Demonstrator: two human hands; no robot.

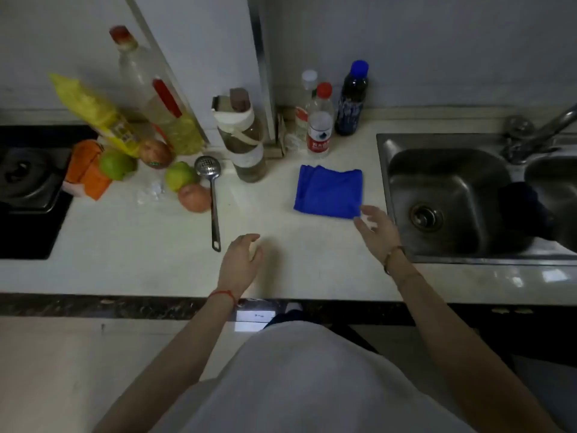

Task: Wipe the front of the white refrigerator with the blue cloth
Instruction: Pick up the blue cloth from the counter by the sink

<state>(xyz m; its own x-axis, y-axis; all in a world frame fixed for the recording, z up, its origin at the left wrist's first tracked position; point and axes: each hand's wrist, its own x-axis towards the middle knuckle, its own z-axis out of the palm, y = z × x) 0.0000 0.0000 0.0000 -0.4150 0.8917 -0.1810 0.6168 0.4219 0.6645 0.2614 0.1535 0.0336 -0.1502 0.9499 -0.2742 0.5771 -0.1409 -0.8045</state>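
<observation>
A folded blue cloth [328, 191] lies flat on the pale countertop [131, 264], just left of the sink. My right hand [376, 228] hovers at the cloth's near right corner with fingers spread, holding nothing; its fingertips are at the cloth's edge. My left hand [239, 262] is over the counter's front middle, loosely curled and empty, well left of the cloth. No refrigerator can be made out in this view.
A steel sink [443, 198] with tap [543, 129] sits right. Bottles [318, 126], a lidded jar [246, 142], an oil bottle [156, 95], a skimmer [212, 195], fruit [187, 185] and packets [90, 110] crowd the back and left. A stove burner [22, 176] is far left.
</observation>
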